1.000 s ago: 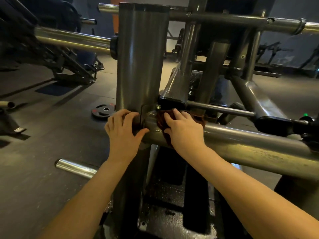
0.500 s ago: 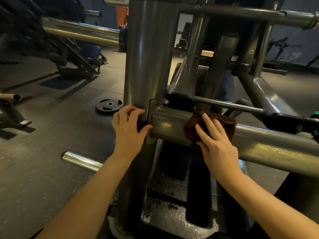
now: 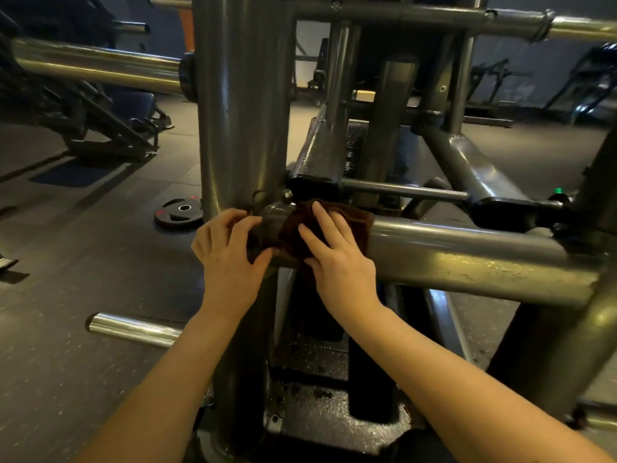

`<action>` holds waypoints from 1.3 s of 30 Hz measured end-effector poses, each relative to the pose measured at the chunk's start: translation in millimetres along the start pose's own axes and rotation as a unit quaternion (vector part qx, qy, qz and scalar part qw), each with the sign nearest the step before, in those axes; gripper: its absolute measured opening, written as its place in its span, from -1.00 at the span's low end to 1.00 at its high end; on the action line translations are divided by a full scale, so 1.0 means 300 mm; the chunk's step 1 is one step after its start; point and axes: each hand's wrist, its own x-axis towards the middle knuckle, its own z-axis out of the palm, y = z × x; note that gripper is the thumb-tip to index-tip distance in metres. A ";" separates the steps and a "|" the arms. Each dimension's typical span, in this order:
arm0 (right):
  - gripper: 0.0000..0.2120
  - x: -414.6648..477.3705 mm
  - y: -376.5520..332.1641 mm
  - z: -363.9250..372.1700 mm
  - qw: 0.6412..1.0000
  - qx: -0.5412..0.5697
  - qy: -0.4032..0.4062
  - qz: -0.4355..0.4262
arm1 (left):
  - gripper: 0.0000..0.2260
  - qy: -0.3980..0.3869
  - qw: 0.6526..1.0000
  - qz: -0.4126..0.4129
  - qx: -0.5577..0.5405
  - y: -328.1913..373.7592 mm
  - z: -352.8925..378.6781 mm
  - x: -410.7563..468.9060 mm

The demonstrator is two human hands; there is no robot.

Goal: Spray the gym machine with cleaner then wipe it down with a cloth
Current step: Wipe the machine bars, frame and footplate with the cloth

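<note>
Here we are, mid-wipe, and from my seat at the far end of this feed the action sits dead centre. The right hand (image 3: 337, 259) lies flat on the brown cloth (image 3: 354, 222), which is draped over the top of the cross tube (image 3: 467, 259) just where it meets the upright post (image 3: 243, 128). The palm is over the front of the tube and the fingers point toward eleven o'clock. I judge the flat hand is there to spread pressure across the cloth, so it hugs the round metal rather than skating off.

At nine o'clock of the cloth, the left hand (image 3: 227, 259) is on the joint itself. Its fingers curl over the tube's end and its thumb reaches under toward the cloth's edge. That reads to me as a brace, steadying the body while the other hand rubs.

Now the grip. On the right it is spread, fingers straight and a little apart, pressing the cloth but clamping nothing. On the left it is closed around the end of the cross tube, thumb opposite fingers.

The tube shows speckled, shiny patches out toward three o'clock, so I reckon that stretch is sprayed and not yet wiped. A small green cap (image 3: 558, 191) peeks out at two o'clock, but I cannot tell whether it belongs to the cleaner. A weight plate (image 3: 178, 212) lies on the floor at nine o'clock, beyond the post.
</note>
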 end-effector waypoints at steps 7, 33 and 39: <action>-0.44 -0.248 0.416 -0.224 0.985 -0.024 0.092 0.145 | -0.42 -0.071 0.991 0.113 -0.029 0.152 0.100 0.001; -0.30 -0.315 0.390 -0.179 0.934 0.079 0.183 0.298 | -0.46 -0.065 0.992 0.104 -0.030 0.146 0.095 -0.025; -0.41 -0.185 0.152 -0.037 0.972 0.100 0.119 0.176 | -0.55 -0.057 0.994 0.059 -0.072 0.138 0.034 -0.036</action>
